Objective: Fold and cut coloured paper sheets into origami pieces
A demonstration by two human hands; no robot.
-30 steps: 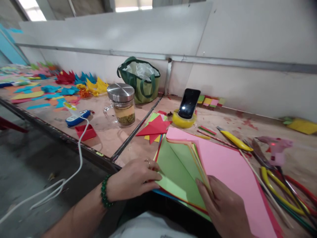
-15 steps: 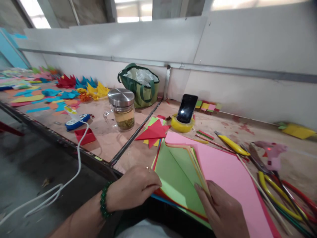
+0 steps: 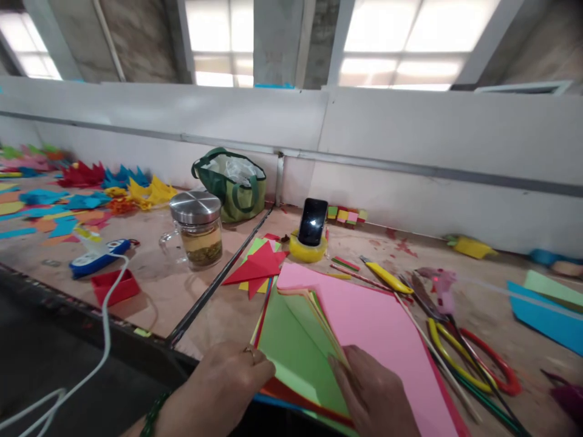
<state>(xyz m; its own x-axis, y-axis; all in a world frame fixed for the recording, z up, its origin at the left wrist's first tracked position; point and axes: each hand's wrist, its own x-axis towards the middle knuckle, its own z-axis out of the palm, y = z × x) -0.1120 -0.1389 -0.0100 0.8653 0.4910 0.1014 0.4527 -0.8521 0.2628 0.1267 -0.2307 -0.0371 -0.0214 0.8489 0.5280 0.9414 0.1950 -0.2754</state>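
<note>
A stack of coloured paper sheets lies at the table's near edge, with a pink sheet on top and a green sheet showing beneath it. My right hand holds the upper sheets bent back by their edges, thumb pressed on them. My left hand rests at the stack's left corner, fingers curled on the lower sheets' edge. A ring is on one finger and a green bead bracelet on the wrist.
Behind the stack are red folded paper, a phone propped in a yellow tape roll, a yellow cutter, a pink glue gun and scissors. A lidded glass jar, green bag, power strip and red box sit left.
The camera has tilted up and turned right, so the hands sit lower in view. Both hands keep the same hold on the paper stack.
</note>
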